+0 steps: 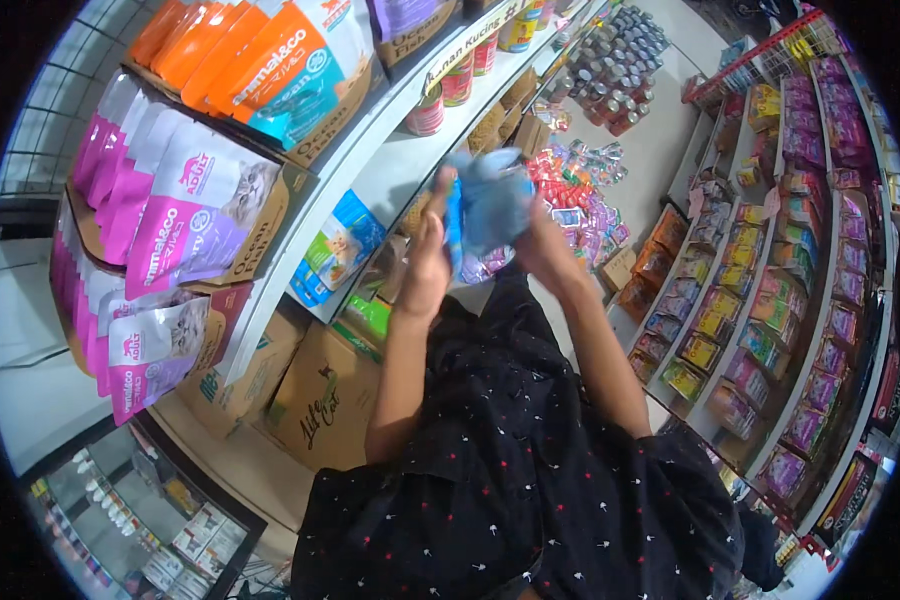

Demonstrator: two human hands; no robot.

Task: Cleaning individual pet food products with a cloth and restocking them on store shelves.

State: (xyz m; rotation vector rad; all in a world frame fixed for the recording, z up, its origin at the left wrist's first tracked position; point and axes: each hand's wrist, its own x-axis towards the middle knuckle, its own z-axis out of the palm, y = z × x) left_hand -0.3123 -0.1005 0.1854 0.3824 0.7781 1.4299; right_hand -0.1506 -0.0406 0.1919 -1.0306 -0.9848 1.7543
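Both hands are raised in front of the body at the upper middle. My left hand (427, 262) presses upright along a blue packet (454, 225), its fingers pointing up. A blurred grey-blue bundle (495, 202), perhaps cloth or pouches, lies between the hands. My right hand (546, 244) grips the right side of that bundle. Motion blur hides the exact shape of the bundle and the fingertips. Below and beyond the hands, many red and purple pouches (581, 217) are spread on the floor.
At left, white shelves hold pink cat food pouches (187, 217), orange pouches (270, 67) and tins (425, 116). Cardboard boxes (322, 390) stand below. Many cans (615, 67) are on the floor farther off. A long rack of pouches (720, 307) runs along the right.
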